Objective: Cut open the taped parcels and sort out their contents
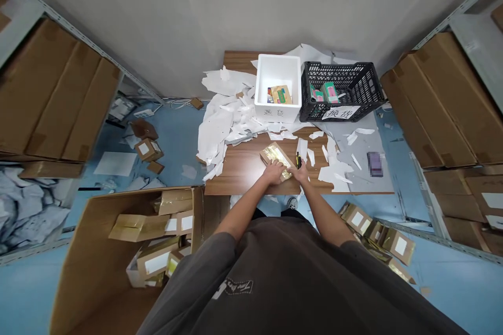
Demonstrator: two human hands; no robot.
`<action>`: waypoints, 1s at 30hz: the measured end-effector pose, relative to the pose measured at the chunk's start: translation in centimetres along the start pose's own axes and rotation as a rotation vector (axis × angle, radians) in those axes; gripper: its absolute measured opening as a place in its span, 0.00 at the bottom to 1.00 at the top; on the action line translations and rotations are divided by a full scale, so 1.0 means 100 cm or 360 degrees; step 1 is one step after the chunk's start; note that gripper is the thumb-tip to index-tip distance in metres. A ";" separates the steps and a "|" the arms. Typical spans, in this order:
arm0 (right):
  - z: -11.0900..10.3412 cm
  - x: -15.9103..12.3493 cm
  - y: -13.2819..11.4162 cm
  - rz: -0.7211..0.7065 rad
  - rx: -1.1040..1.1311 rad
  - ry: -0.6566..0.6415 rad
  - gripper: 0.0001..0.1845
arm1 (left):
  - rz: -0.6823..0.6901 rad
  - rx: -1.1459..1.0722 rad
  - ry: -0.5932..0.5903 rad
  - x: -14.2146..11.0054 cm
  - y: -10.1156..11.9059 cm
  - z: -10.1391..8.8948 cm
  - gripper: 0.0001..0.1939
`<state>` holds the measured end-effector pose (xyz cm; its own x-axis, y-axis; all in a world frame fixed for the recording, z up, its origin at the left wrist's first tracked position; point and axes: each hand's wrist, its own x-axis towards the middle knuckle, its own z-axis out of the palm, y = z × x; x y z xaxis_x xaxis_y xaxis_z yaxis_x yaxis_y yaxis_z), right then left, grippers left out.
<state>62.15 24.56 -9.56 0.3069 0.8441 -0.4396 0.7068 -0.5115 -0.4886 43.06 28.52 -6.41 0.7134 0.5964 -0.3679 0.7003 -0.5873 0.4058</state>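
Note:
A small brown cardboard box (270,153) wrapped in shiny tape lies at an angle on the wooden table (241,167), near its front edge. My left hand (274,171) grips the near left part of the box, covering some of it. In my right hand (301,172) is a yellow and black utility knife (299,160), pointing away from me. The fingers of that hand reach the right end of the box. Whether the knife's blade is out is too small to tell. Torn white paper scraps (302,146) lie just beyond the knife.
A white foam bin (278,113) and a black plastic crate (365,107) holding small boxes stand at the back. Crumpled paper (214,125) covers the table's left. A large carton (74,272) of parcels is at lower left; more parcels (396,243) lie at lower right. Shelved cartons (51,94) flank me.

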 end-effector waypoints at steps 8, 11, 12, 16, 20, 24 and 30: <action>0.003 0.021 -0.011 -0.0036 0.0277 0.0001 0.53 | -0.0224 0.0065 0.0014 0.013 0.002 -0.002 0.30; -0.009 0.014 -0.004 -0.0087 0.0318 0.0003 0.42 | -0.0259 0.0103 -0.0067 0.014 0.001 -0.001 0.40; -0.014 0.009 0.003 -0.0074 0.0337 -0.0034 0.37 | -0.0266 0.0121 -0.0099 0.014 0.001 -0.001 0.43; -0.033 -0.020 0.041 -0.0146 0.0405 -0.0407 0.29 | -0.0273 0.0164 -0.0081 0.016 0.003 -0.004 0.46; -0.044 -0.038 0.059 -0.0332 0.0169 -0.0655 0.25 | -0.0265 0.0171 -0.0085 0.019 0.003 -0.008 0.48; -0.049 -0.031 0.039 -0.0319 -0.0290 -0.0573 0.27 | -0.0249 0.0225 -0.0120 0.022 0.001 -0.010 0.45; -0.056 -0.017 0.027 -0.0232 -0.0513 -0.0693 0.38 | -0.0265 0.0200 -0.0124 0.023 0.001 -0.011 0.43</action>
<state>67.07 22.60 -5.91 -0.0515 0.7230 -0.6889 0.9023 -0.2620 -0.3424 44.74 30.45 -6.35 0.5839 0.6499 -0.4865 0.8030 -0.5506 0.2282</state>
